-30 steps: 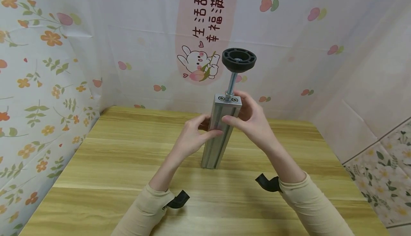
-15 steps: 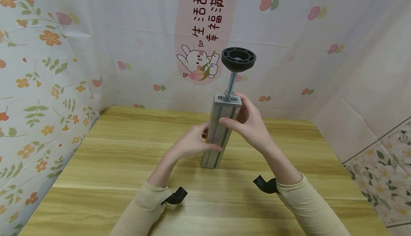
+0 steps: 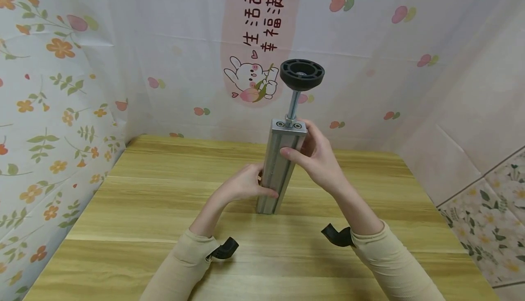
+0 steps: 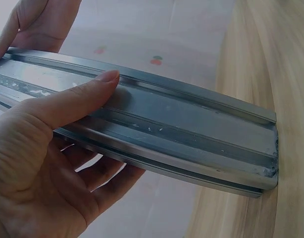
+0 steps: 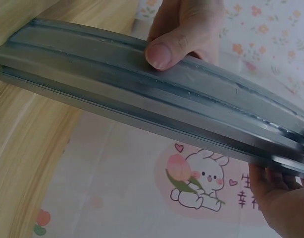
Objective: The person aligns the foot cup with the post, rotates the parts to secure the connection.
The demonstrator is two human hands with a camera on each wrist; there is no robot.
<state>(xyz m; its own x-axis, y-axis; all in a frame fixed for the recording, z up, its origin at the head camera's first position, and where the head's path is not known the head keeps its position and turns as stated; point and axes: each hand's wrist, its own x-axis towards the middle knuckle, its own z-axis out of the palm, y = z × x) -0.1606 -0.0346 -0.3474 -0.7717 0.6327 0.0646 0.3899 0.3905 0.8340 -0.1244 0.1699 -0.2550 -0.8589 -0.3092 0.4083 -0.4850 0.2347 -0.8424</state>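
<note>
A silver aluminium extrusion [image 3: 278, 164] with grooved sides stands upright on the wooden table, its lower end on the boards. At its top, an end plate with two bolts carries a threaded rod [image 3: 293, 105] and a round black levelling foot [image 3: 302, 81]. My left hand [image 3: 245, 185] grips the extrusion around its lower half, thumb [image 4: 85, 99] across the front face and fingers round the back. Higher up, my right hand [image 3: 321, 162] holds the other side just below the end plate, its thumb on the front face. The fingers behind the extrusion are partly hidden in the head view.
The wood-grain table [image 3: 143, 228] reaches back to a patterned curtain [image 3: 172, 55] with a rabbit print. Floral cloth hangs on the left, and tiled wall [image 3: 484, 228] borders the right side. A black curved mount [image 3: 224, 248] sits at each sleeve cuff.
My left hand has slid down the extrusion from mid-height to its lower half. The right hand keeps its hold near the top, and the extrusion stays standing in place.
</note>
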